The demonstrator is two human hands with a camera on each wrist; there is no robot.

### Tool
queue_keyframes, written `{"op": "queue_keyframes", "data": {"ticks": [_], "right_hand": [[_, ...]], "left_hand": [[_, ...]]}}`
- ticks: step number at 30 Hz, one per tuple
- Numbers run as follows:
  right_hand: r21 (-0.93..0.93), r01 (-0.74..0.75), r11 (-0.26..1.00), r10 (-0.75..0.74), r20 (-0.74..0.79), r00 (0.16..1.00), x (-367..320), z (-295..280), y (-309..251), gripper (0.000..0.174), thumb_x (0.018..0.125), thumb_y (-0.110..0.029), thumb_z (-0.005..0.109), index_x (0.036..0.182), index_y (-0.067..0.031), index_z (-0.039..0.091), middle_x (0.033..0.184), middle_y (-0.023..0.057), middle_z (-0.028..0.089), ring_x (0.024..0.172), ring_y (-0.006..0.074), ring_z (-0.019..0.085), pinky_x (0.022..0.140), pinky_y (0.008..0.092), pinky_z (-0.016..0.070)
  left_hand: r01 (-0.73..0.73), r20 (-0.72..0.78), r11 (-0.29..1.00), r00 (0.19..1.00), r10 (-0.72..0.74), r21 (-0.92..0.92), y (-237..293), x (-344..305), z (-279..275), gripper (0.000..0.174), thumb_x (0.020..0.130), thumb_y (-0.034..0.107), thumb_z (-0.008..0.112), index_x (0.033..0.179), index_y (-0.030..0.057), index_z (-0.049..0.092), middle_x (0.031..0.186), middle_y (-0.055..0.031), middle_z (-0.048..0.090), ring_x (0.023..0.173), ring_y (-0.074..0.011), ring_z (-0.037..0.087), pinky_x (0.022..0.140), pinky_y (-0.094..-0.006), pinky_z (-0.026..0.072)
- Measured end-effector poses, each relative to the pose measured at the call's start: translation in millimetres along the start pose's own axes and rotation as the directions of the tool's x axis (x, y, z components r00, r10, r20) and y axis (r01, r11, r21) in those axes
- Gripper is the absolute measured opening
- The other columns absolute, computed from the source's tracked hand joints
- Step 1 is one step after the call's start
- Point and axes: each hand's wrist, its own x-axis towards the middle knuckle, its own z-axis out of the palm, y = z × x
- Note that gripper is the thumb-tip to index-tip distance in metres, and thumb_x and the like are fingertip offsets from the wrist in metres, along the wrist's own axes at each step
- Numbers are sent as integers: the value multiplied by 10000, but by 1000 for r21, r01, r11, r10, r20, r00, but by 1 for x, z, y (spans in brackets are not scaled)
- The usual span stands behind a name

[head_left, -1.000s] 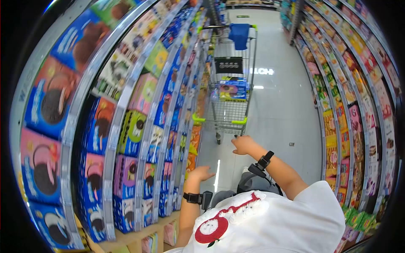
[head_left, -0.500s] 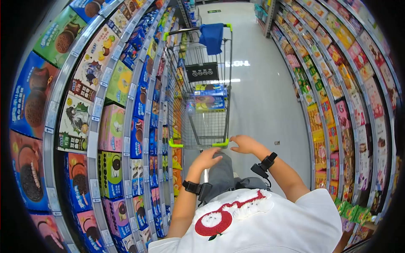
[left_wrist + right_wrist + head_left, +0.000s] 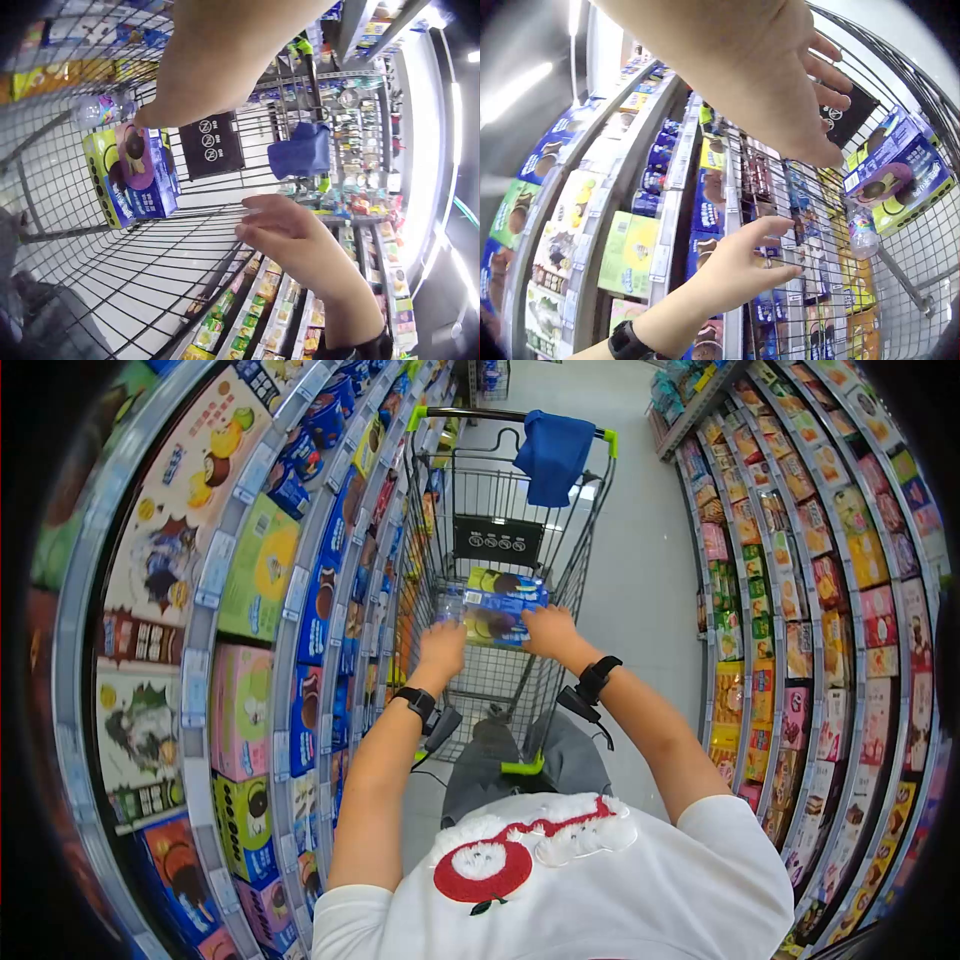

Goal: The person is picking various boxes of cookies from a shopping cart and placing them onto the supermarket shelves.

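Both hands reach over a wire shopping cart. The left hand hovers above the basket with fingers spread and holds nothing; the right wrist view shows the same left hand with thumb and fingers apart. My right hand is over the right side of the basket, its fingers loosely extended, with nothing in it. Below them, blue, purple and green cookie boxes lie together in the basket. A clear plastic bottle with a colourful label lies beside the boxes.
A blue cloth hangs over the cart's handle. A black sign panel is fixed inside the cart. Shelves of cookie boxes line the close left side; snack shelves run along the right, across the grey floor.
The cart and the person have come closer together. Both hands have moved forward from in front of the cart to above its basket and the boxes.
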Motion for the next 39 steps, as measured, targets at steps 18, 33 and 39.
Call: {"op": "queue_keyframes", "data": {"ticks": [18,33,39], "right_hand": [[370,-631,682,417,512,751,242,133,96,705,752,-393,612,1305,-25,376,1340,220,381,1231,425,364,966,547,357],[415,-824,-386,475,855,208,262,248,119,818,829,-518,484,1337,61,209,1386,274,319,1274,395,344,1019,466,314],[416,-893,-169,665,717,208,264,210,105,750,836,-520,460,1267,76,315,1241,300,466,1133,416,489,965,444,386]], "left_hand": [[564,296,602,820,-490,-566,14,166,131,422,720,168,606,1078,-34,513,1054,-240,543,983,-405,518,865,-458,429],[803,565,507,587,-580,-314,-43,239,207,732,716,301,644,1287,-60,361,1253,-261,470,1165,-377,465,978,-414,389],[884,701,374,456,-549,-282,-46,254,213,636,673,306,637,1192,-31,492,1181,-239,547,1097,-352,535,925,-402,430]]}}
